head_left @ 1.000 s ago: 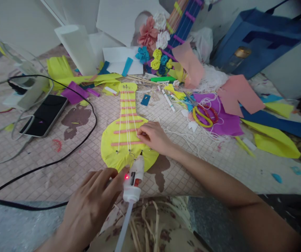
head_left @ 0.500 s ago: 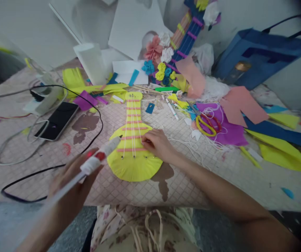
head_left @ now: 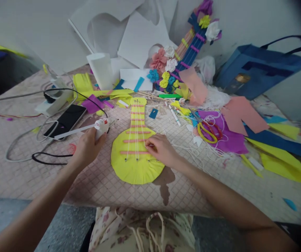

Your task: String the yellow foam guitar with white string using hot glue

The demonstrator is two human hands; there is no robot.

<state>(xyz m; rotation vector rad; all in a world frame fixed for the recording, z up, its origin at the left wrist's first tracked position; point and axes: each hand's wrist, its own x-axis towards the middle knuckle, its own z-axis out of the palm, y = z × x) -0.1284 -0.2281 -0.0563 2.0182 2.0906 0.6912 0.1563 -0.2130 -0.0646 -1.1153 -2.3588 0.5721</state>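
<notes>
A yellow paper guitar [head_left: 137, 172] lies flat with its neck pointing away from me, pink strips across it and white strings along it. My left hand [head_left: 89, 145], left of the guitar, is wrapped round a white hot glue gun [head_left: 101, 126] with a long glue stick [head_left: 74, 132] poking out of its back. The nozzle points right, apart from the guitar. My right hand [head_left: 162, 148] rests at the right side of the guitar body, thumb and fingertips pinching a white string [head_left: 142, 129]. The string's end is hidden by my fingers.
To the left are a phone [head_left: 65, 120], a power strip [head_left: 54, 101] and loose cables. At the right, scissors [head_left: 206, 133] lie among tangled white string and purple paper [head_left: 233, 138]. Behind stand a flower-decorated blue guitar [head_left: 192, 50], a paper roll [head_left: 100, 71] and a blue bag [head_left: 263, 70].
My left hand has moved the glue gun away from the guitar, forward and to the left, turning its nozzle rightward. My right hand keeps its pinch beside the guitar. The camera view has shifted slightly.
</notes>
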